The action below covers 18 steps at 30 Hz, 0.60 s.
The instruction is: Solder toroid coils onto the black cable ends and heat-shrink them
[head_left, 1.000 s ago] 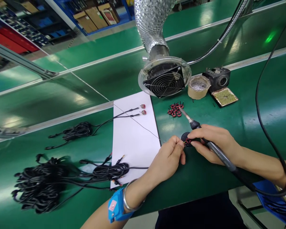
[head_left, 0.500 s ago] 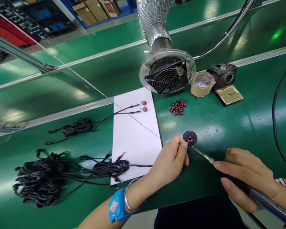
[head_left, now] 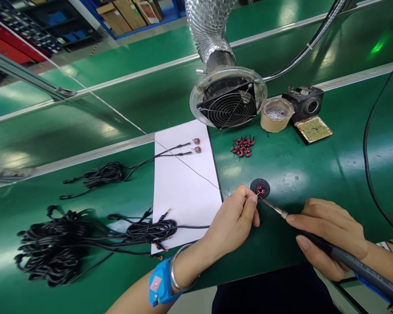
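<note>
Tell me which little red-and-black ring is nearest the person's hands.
The ring on the black disc, beside the soldering tip; the others lie heaped together farther off.

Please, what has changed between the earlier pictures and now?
The right hand came away from the black disc, moving rightward and backward; the soldering iron's tip moved from near the red rings to the disc's edge. The left hand stayed beside the disc.

Red-and-black ring [head_left: 263, 190] on round black disc [head_left: 256, 182], soldering iron [head_left: 342, 258] slanted alongside

Whether the soldering iron [head_left: 347, 261] touches the ring [head_left: 258, 190] is unclear.
</note>
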{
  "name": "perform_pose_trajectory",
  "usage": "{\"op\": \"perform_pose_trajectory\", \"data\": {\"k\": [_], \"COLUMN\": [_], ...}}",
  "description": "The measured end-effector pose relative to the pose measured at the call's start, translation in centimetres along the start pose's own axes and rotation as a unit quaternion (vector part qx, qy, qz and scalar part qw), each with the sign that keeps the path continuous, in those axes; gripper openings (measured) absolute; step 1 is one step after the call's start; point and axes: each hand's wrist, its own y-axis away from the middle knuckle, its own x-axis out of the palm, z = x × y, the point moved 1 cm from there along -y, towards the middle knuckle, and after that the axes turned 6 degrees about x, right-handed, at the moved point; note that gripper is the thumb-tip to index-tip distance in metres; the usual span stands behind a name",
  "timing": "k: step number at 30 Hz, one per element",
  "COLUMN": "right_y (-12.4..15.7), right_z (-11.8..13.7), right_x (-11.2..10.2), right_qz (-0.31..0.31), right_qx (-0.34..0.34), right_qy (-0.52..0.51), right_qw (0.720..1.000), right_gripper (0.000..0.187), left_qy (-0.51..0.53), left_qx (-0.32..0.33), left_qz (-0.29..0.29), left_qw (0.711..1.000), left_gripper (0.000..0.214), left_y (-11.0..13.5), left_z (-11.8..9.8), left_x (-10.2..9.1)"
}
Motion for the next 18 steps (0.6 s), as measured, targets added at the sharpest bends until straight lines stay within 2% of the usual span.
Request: {"op": "perform_pose_trajectory", "data": {"k": [18], "right_y": [-0.18], "right_z": [-0.01], "right_x": [-0.56], "right_qz": [-0.02], "right_qx": [0.017], "right_qy": [-0.008], "right_qw": [1.0], "right_gripper": [0.031], "left_qy": [0.016], "left_qx": [-0.005], "left_qz": [0.004], "left_qw": [1.0], "left_gripper": [0.026], "left_y": [0.05], "left_z": [0.34], "left_x": [-0.03]}}
